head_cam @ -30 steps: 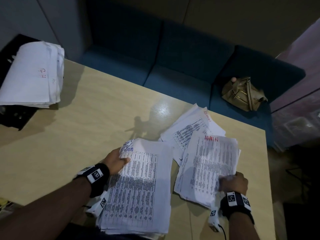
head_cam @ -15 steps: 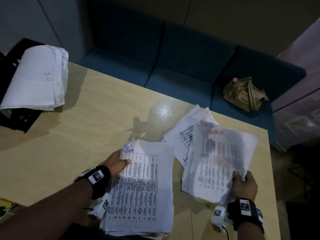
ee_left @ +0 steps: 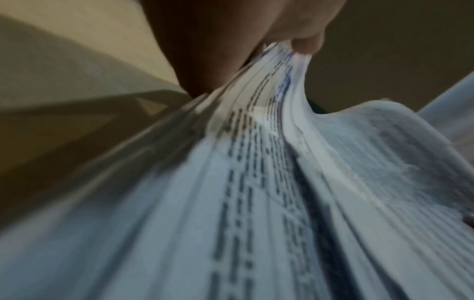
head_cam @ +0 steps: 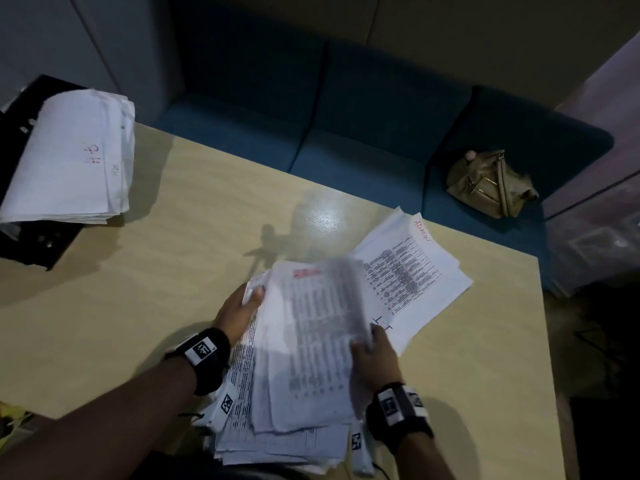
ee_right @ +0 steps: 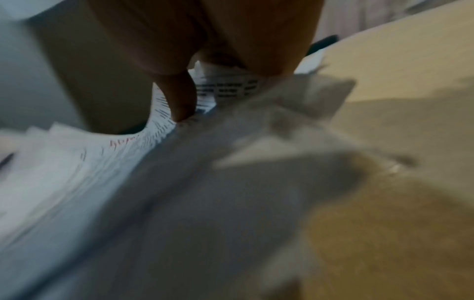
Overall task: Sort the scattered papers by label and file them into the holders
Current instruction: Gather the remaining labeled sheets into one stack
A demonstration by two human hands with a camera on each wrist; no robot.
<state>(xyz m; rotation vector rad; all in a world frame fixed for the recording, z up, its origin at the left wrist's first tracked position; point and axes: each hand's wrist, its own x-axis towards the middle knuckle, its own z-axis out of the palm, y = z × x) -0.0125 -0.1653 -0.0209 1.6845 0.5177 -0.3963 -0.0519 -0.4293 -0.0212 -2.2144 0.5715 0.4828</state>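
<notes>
My left hand (head_cam: 242, 306) grips the far left corner of a thick stack of printed papers (head_cam: 242, 393) at the table's near edge; in the left wrist view the thumb (ee_left: 305, 40) pinches the sheet edges (ee_left: 256, 142). My right hand (head_cam: 372, 355) holds a blurred bundle with a red label (head_cam: 311, 341) by its right edge, right over that stack; its fingers (ee_right: 179, 97) pinch the paper (ee_right: 225, 87). More sheets marked ADMIN (head_cam: 412, 268) lie on the table to the right. A black holder (head_cam: 31, 237) at the far left carries a white pile (head_cam: 72, 157) with red writing.
The light wooden table (head_cam: 138, 289) has bare surface between the holder and my hands. A blue sofa (head_cam: 346, 133) runs behind the table, with a tan handbag (head_cam: 488, 183) on its right seat. The table's right edge (head_cam: 550, 375) drops to a dark floor.
My right hand lifted the red-labelled bundle off the right-hand sheets and carried it left, over the stack that my left hand holds. The left hand stayed at the stack's corner.
</notes>
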